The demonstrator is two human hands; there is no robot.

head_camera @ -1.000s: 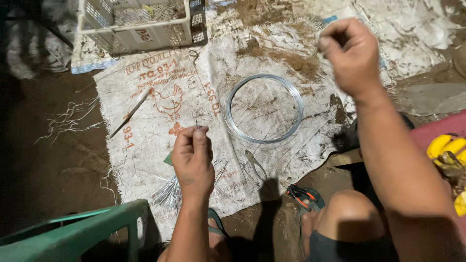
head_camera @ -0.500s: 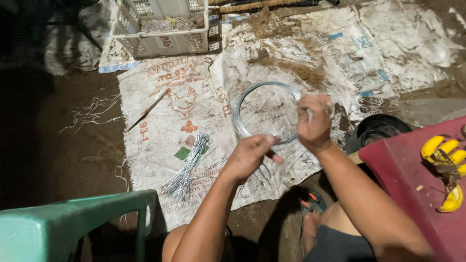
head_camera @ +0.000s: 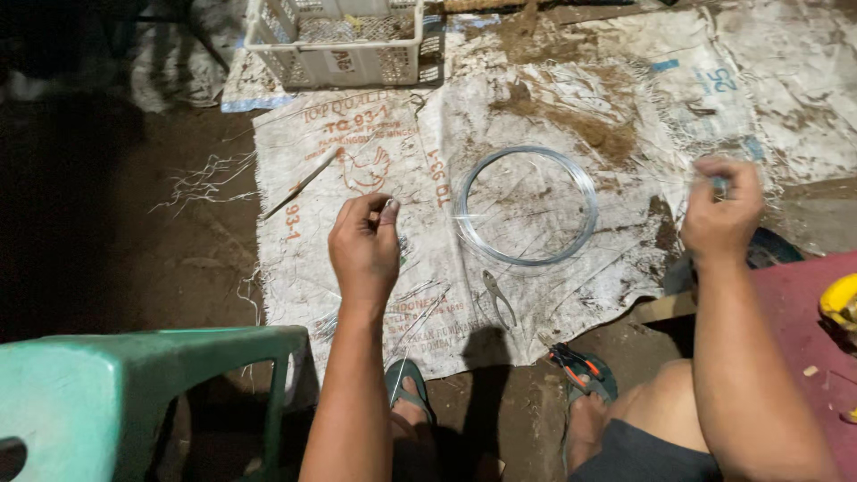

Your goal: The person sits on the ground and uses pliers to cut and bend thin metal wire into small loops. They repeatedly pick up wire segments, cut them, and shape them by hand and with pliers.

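My left hand (head_camera: 364,245) is raised over a printed woven sack (head_camera: 357,143), with thumb and forefinger pinched together on a thin wire. My right hand (head_camera: 723,212) is held out to the right, also pinched shut on the fine wire; the strand between the hands is barely visible. A coil of silvery wire (head_camera: 593,207) lies flat on the sack between the two hands. Small pliers (head_camera: 498,296) lie just below the coil. A bundle of cut wire pieces (head_camera: 412,308) lies under my left forearm.
A white plastic crate (head_camera: 339,49) stands at the top of the sack. A thin stick (head_camera: 299,183) lies left of my left hand. A green plastic stool (head_camera: 134,384) is at lower left, a red surface (head_camera: 794,339) with a yellow thing (head_camera: 839,299) at right. My sandalled feet (head_camera: 585,375) rest on dirt.
Half a second ago both hands were close together over the coil's lower edge. They have since drawn apart, the left going left and the right going right.
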